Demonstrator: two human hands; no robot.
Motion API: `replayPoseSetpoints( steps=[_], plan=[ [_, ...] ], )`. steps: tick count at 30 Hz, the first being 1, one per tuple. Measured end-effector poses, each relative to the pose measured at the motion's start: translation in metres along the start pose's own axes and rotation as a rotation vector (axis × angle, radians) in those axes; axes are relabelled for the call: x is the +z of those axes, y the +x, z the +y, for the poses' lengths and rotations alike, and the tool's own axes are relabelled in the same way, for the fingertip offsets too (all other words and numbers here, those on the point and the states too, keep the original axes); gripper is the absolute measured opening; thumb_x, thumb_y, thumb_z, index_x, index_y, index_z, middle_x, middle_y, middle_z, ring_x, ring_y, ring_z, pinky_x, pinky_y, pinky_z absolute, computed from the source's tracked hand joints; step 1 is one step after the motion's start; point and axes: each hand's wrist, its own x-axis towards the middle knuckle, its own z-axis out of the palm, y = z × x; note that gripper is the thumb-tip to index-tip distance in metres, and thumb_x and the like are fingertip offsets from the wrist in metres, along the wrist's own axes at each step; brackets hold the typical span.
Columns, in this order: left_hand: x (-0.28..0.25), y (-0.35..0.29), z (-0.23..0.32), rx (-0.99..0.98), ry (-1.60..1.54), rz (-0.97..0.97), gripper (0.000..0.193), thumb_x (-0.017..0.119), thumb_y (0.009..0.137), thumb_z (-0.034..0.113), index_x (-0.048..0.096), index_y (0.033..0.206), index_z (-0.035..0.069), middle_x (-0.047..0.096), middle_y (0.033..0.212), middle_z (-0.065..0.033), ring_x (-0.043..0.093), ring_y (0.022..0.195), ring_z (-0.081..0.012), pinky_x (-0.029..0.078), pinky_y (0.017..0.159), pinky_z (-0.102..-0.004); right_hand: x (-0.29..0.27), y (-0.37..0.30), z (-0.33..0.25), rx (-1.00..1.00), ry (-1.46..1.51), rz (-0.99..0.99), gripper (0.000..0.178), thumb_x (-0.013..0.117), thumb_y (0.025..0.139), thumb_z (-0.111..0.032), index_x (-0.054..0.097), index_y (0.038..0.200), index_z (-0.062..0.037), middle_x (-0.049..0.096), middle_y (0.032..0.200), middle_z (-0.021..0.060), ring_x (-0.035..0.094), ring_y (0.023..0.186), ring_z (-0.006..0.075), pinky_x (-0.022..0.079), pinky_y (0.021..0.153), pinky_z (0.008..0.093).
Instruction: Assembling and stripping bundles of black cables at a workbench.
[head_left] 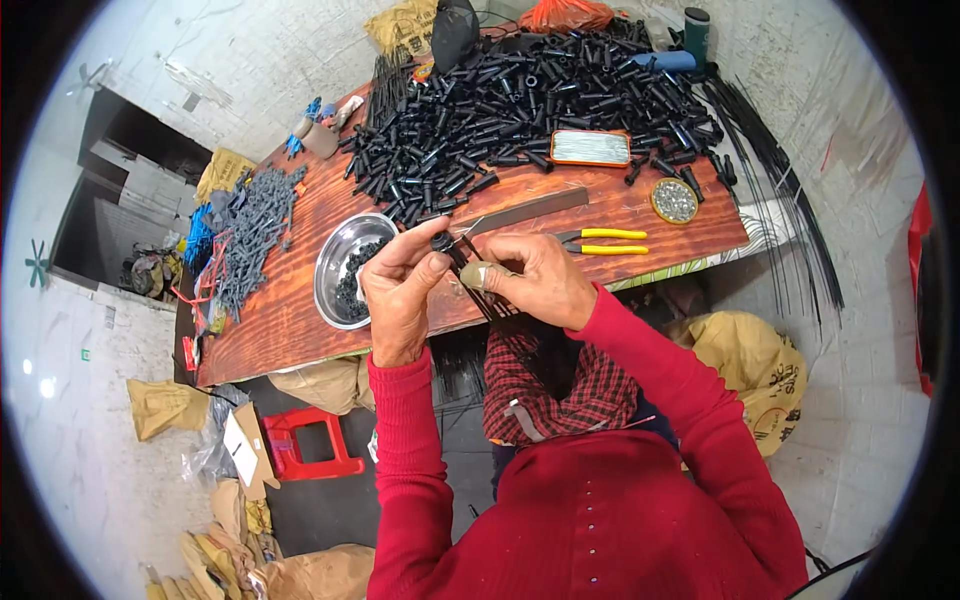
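Above the table's near edge, my left hand point(402, 295) pinches a small black cylindrical piece point(441, 241) between thumb and fingertips. Close beside it, my right hand point(545, 278) is closed on several thin black rods point(492, 304), which slant from the piece down toward my lap. A tan covering wraps my right thumb. Whether the rods sit inside the piece, I cannot tell. A metal bowl point(325, 285) of small black parts stands left of my left hand. Beyond my right hand lie yellow-handled pliers point(612, 234) and a long flat metal bar point(535, 210).
A large heap of black tubular parts point(540, 95) covers the table's far side. Grey parts point(255, 235) are piled at left. An orange-rimmed tray point(592, 148) and a round tub of small metal pieces point(674, 201) sit at right. A red stool point(283, 450) stands on the floor.
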Motion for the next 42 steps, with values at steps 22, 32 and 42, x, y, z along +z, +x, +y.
replayPoseSetpoints(
  steps=[22,32,42],
  plan=[
    [0.037,-0.004,0.026,-0.033,0.186,0.074,0.038,0.066,0.085,-0.004,0.057,0.122,-0.008,0.068,0.102,-0.0122,0.065,0.091,-0.0123,0.052,0.08,-0.0223,0.0,-0.009,-0.019,-0.22,-0.524,0.009,0.02,0.06,0.087,-0.018,0.056,0.09,0.0012,0.062,0.073,0.0195,0.063,0.069,0.0386,0.049,0.059,0.0476],
    [0.045,-0.01,0.029,0.077,0.614,0.129,0.038,0.062,0.088,-0.002,0.057,0.125,-0.004,0.062,0.088,-0.0006,0.048,0.07,-0.0029,0.04,0.062,-0.0168,0.003,-0.002,-0.021,-0.277,-0.534,-0.024,0.012,0.056,0.079,-0.008,0.059,0.082,0.0031,0.063,0.068,0.0216,0.065,0.064,0.0379,0.051,0.057,0.0467],
    [0.058,-0.007,0.03,0.059,0.548,0.102,0.039,0.053,0.091,-0.004,0.05,0.13,-0.005,0.065,0.094,-0.0075,0.058,0.08,-0.008,0.048,0.069,-0.0212,0.005,-0.004,-0.008,-0.248,-0.501,-0.014,0.025,0.059,0.089,-0.024,0.057,0.084,0.0003,0.061,0.069,0.0204,0.062,0.064,0.0383,0.047,0.054,0.0471]
  ],
)
